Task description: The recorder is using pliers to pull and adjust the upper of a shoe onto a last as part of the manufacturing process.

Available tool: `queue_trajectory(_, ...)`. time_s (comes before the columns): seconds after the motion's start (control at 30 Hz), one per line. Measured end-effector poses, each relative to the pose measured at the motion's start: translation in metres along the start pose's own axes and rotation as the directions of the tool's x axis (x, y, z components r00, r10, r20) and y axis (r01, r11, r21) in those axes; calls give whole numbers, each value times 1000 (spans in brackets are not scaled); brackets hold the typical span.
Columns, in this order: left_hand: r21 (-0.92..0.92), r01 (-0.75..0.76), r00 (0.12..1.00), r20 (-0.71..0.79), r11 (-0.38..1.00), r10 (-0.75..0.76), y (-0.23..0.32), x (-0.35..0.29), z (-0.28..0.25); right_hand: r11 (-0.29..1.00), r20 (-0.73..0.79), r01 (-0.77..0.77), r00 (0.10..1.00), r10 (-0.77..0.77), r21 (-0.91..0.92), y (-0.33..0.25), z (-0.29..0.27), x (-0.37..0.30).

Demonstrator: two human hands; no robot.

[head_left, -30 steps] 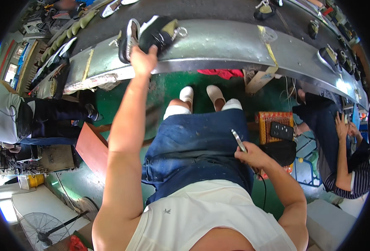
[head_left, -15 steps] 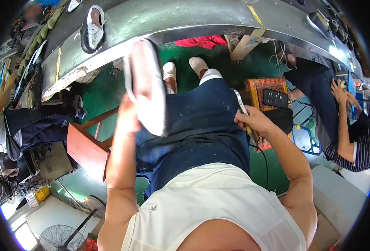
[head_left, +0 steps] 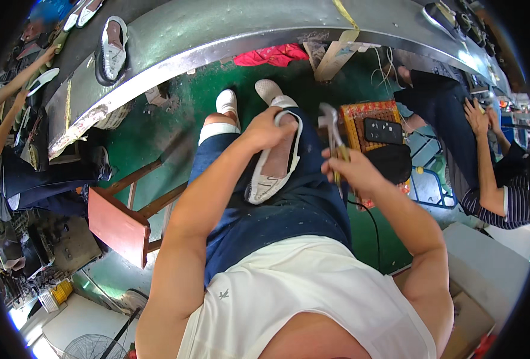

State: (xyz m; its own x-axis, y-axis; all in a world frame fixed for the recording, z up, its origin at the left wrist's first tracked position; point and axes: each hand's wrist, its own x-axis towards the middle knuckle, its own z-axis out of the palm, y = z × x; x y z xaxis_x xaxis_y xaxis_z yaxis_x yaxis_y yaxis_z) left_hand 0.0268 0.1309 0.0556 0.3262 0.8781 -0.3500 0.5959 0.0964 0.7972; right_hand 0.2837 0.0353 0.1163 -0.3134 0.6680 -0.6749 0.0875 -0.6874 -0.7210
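A white shoe [head_left: 275, 169] with a brownish insole lies on my lap, its toe toward me. My left hand [head_left: 271, 128] grips it at the heel end, with fingers inside the opening. To the right of the shoe, my right hand [head_left: 355, 172] is closed around a metal hand tool [head_left: 332, 124]. The tool has a silver, hammer-shaped head and a yellowish handle; its head points away from me and is apart from the shoe. Motion blurs the head, so its exact kind is unclear.
A long metal bench [head_left: 217, 30] runs across the front, bearing another white shoe [head_left: 114, 51]. On my right, a phone [head_left: 383, 131] and a black pouch [head_left: 391, 163] lie on a patterned stand. A reddish stool [head_left: 118, 226] is at left. Co-workers sit on both sides.
The shoe has come down from the raised left hand onto my lap, moving right. My left hand now holds its heel end. The tool in my right hand has turned, showing its head.
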Motion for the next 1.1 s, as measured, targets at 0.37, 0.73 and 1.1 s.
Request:
queue_trajectory(0.37,-522,-227,969,-207,822,136,-39,-95,-46,867,386,250,920,-73,-432,-33,60,3)
queue_trajectory(0.73,-375,-230,919,-386,898,74,-58,-100,-42,857,441,207,897,25,-472,-49,74,40)
queue_trajectory(1.1,-545,-161,946,-323,823,-28,-62,-90,-36,774,438,176,888,141,-608,-69,73,50)
